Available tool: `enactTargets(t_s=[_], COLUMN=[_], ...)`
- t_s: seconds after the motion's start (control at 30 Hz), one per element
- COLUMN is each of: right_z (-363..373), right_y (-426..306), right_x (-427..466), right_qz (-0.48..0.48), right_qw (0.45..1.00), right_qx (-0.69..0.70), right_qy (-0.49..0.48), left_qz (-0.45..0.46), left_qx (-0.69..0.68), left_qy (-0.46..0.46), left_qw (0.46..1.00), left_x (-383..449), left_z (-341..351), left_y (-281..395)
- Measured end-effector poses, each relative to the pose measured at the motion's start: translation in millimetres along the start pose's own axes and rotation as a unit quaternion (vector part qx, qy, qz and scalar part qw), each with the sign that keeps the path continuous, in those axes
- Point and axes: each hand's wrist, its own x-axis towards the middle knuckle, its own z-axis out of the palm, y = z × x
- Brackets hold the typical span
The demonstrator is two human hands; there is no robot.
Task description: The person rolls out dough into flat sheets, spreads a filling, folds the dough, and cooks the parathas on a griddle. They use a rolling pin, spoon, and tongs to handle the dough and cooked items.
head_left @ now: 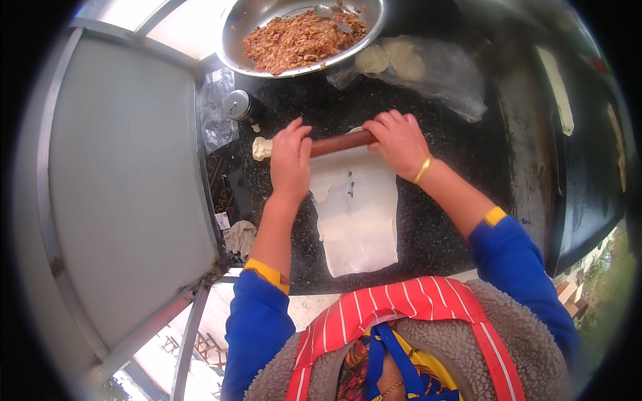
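Note:
A brown wooden rolling pin (343, 143) lies across the far end of a thin, stretched sheet of dough (358, 220) on the black speckled countertop. My left hand (292, 160) rests on the pin's left part, its fingers fairly straight. At the pin's right end, my right hand (398, 143) is closed around it. The sheet runs towards me, with small dark holes or marks near its middle and an uneven left edge. A small lump of pale dough (262, 149) sits just left of my left hand. How much of the pin my left palm covers is hidden.
Beyond the pin stands a large metal bowl (228, 52) of reddish filling with a spoon. Pale dough pieces (404, 59) lie in a clear plastic bag (451, 85). A metal-lidded shaker (237, 105), a crumpled cloth (241, 237) and a grey panel (130, 150) are at left; a dark griddle-like surface (592, 175) is at right.

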Motion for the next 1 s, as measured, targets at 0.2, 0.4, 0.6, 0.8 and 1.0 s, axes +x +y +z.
enactTargets(t_s=[0.2,0.4,0.6,0.8,1.0], right_z=[21,13,33,13,25], right_y=[-9,18,2,-4,8], right_x=[-17,75,24,47,26], right_qz=[0.053,0.137,0.162,0.108,0.197], right_qw=[0.99,0.982,0.982,0.992,0.866], right_qx=[-0.082,-0.073,0.086,0.017,0.451], right_qy=[0.099,0.111,0.049,-0.061,-0.087], left_qz=[-0.014,0.045,-0.06,-0.063,-0.176], left_qx=[0.241,0.323,0.021,0.167,0.006], left_qy=[0.008,0.124,-0.038,-0.206,-0.244], left_qw=[0.97,0.937,0.997,0.962,0.954], left_x=[-41,61,9,32,21], left_z=[40,20,14,2,-4], left_y=[1,-20,-9,10,12])
